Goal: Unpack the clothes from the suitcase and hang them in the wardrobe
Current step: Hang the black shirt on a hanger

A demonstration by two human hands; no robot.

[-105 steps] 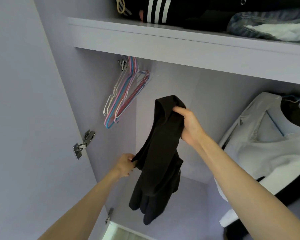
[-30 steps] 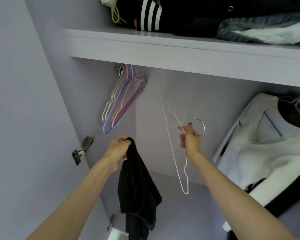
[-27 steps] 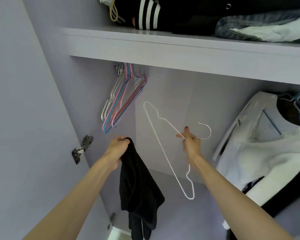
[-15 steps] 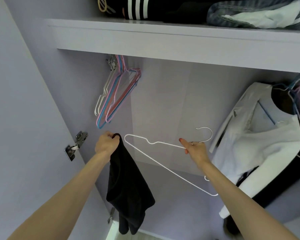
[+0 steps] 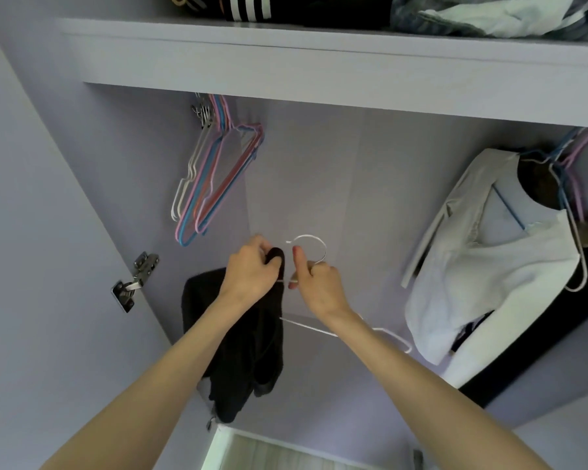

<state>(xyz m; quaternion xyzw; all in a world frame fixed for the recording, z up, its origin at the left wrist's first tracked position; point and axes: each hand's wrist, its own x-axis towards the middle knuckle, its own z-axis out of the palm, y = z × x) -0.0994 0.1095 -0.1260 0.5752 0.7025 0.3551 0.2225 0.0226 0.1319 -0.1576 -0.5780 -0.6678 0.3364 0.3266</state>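
Both forearms reach up into the wardrobe's open middle bay. The left hand (image 5: pixel 248 273) grips the black garment (image 5: pixel 245 337), the right hand (image 5: pixel 319 283) pinches the white hanger (image 5: pixel 314 239). Beyond hang spare hangers (image 5: pixel 214 178) left, a white shirt (image 5: pixel 489 252) right, the shelf (image 5: pixel 319 66) overhead.

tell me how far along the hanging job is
Done: a white shirt hangs on the right. In hand: the left hand grips black clothing against the white hanger held by the right hand. Left: getting it on and hooking it up by the spare hangers.
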